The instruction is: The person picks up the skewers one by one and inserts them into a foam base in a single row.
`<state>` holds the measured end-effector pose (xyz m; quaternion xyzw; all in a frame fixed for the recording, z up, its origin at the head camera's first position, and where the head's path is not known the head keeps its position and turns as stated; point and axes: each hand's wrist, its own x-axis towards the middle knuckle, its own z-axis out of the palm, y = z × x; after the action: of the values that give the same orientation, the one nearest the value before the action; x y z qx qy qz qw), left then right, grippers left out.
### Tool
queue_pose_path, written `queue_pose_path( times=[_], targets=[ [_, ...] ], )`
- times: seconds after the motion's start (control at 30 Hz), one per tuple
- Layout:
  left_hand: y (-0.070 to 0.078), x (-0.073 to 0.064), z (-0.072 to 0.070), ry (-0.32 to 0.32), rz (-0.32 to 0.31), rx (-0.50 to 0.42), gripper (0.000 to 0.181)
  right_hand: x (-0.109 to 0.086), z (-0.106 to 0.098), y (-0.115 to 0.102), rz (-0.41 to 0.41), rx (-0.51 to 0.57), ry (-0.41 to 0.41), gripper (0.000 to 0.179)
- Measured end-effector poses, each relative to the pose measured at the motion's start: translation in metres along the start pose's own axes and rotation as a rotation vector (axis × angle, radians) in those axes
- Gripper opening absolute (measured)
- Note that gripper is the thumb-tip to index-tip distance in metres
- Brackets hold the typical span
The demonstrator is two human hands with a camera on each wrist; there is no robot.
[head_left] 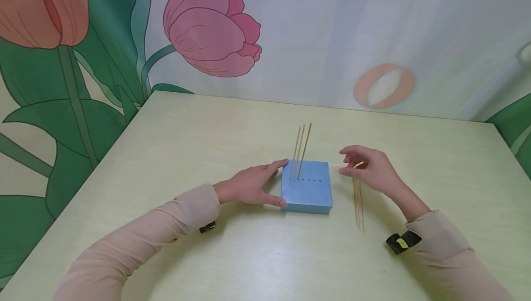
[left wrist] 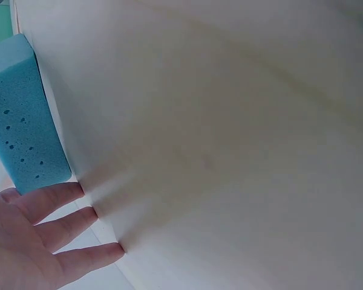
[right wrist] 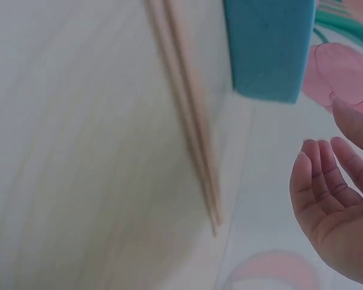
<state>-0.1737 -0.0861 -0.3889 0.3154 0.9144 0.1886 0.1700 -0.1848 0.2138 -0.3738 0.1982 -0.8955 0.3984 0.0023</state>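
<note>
In the head view we count one blue block (head_left: 307, 195) on the table (head_left: 232, 126), with three standing sticks (head_left: 299, 149) rising from the left part of its top, all leaning a little, and four unfilled holes (head_left: 309, 180) continuing their row rightward. To the right of the block lies one bundle of loose sticks (head_left: 358, 199); we make out at least three, but they overlap and their far ends are partly covered, so we cannot settle the number. The left hand (head_left: 252, 185) is at the block's left side, thumb and forefinger spread wide and touching its near and far left corners. The right hand (head_left: 373, 169) is to the right of the block, above the bundle's far end, its fingers loosely bent and the thumb parted from them, pinching nothing that we can see. In the left wrist view the block is cut off by the frame, and we count about nine small pits on its side; three fingers show plainly just beside it, spread, a fourth mostly hidden, and the thumb lies outside the picture. In the right wrist view the block is cut off at the top; beside it we distinguish two blurred sticks, their upper parts out of frame, and four fingertips close together with the thumb apart, the hand cropped at the edge.
</note>
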Motion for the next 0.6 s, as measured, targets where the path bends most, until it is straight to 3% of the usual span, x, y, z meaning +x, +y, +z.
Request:
queue_pose_path(
  times=[0.3,0.6],
  targets=[
    [0.000,0.000,0.000,-0.001,-0.005,-0.002,0.102,-0.003,-0.015,0.027,0.064,-0.064,-0.021,0.041],
    [-0.002,0.000,0.001,-0.008,0.004,-0.010,0.101,-0.001,-0.027,0.043,0.151,-0.141,-0.139,0.060]
  ],
)
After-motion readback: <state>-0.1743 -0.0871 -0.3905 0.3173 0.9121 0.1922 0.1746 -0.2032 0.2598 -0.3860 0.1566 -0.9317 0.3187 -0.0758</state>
